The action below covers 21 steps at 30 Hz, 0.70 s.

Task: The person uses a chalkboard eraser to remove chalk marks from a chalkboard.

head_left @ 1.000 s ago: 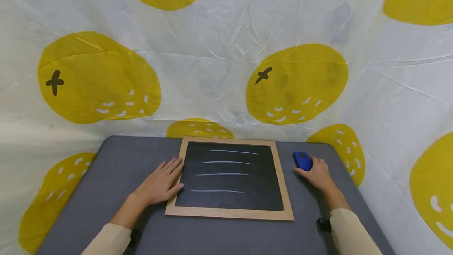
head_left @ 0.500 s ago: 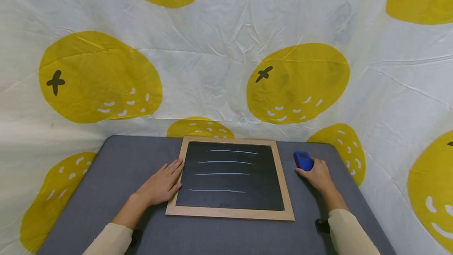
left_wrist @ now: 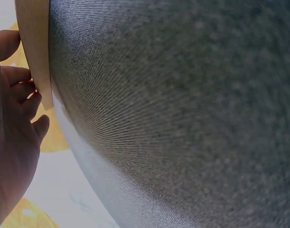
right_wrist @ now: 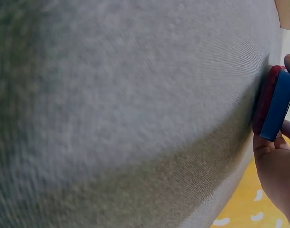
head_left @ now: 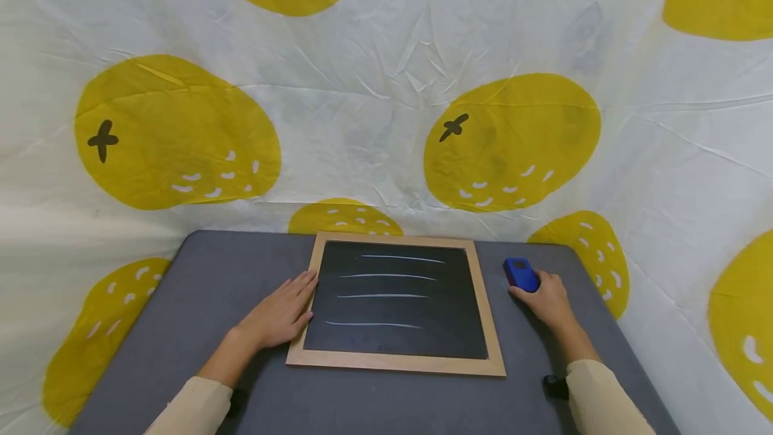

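A chalkboard [head_left: 392, 341] with a light wood frame lies on the table in the head view, several white chalk lines drawn across it. My left hand [head_left: 280, 314] rests on the frame's left side, fingers extended; the left wrist view shows its fingertips against the wooden edge [left_wrist: 35, 42]. To the right of the board, my right hand [head_left: 549, 301] grips a blue eraser [head_left: 521, 274] between thumb and fingers. Seen from the right wrist, the eraser [right_wrist: 278, 104] has a blue body and a red underside, held close to the table surface.
The grey table [head_left: 392, 401] has rounded far corners. A white cloth [head_left: 350, 133] printed with yellow fruit hangs behind it and along the sides. Dark wrist straps [head_left: 555, 387] show by the cream sleeves [head_left: 604, 395].
My left thumb has drawn back slightly on the frame. The head view has shifted a little; the right hand keeps its grip on the eraser beside the board.
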Motion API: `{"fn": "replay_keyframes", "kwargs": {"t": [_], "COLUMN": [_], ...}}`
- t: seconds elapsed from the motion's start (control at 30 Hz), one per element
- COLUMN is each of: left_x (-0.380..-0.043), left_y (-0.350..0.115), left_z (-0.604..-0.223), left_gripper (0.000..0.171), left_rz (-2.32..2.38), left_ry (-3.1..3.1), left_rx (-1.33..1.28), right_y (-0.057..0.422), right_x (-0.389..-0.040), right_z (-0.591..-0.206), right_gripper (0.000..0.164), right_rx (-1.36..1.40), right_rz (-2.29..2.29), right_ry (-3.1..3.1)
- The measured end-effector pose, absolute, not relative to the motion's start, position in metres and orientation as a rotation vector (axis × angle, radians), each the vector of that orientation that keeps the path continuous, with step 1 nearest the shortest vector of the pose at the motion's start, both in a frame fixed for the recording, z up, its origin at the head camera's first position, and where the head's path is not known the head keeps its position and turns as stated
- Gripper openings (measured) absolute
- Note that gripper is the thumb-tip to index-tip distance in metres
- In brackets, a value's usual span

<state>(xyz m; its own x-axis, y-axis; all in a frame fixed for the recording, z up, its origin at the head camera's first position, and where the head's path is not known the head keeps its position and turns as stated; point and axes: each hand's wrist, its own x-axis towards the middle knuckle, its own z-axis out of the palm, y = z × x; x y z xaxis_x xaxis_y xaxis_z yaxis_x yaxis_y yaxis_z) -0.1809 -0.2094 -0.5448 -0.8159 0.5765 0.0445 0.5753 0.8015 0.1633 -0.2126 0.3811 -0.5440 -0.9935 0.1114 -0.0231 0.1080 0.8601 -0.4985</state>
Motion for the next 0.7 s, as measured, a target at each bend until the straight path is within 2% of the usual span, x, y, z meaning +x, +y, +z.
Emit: {"fn": "replay_keyframes", "kwargs": {"t": [0.4,0.7], "left_x": [-0.178,-0.179], "left_y": [-0.206,-0.206], "left_z": [-0.542,-0.54], "left_gripper": [0.069,0.07], "left_rz": [0.257,0.217], "left_ry": [2.958,2.953], "left_rx": [0.925,0.916], "right_y": [0.383,0.371], "right_x": [-0.214,-0.229], "right_z": [-0.53,-0.52], "right_gripper": [0.079,0.073], "right_rx": [0.059,0.211], "right_rz": [0.772,0.761], "right_ry": [-3.001,-3.028]}}
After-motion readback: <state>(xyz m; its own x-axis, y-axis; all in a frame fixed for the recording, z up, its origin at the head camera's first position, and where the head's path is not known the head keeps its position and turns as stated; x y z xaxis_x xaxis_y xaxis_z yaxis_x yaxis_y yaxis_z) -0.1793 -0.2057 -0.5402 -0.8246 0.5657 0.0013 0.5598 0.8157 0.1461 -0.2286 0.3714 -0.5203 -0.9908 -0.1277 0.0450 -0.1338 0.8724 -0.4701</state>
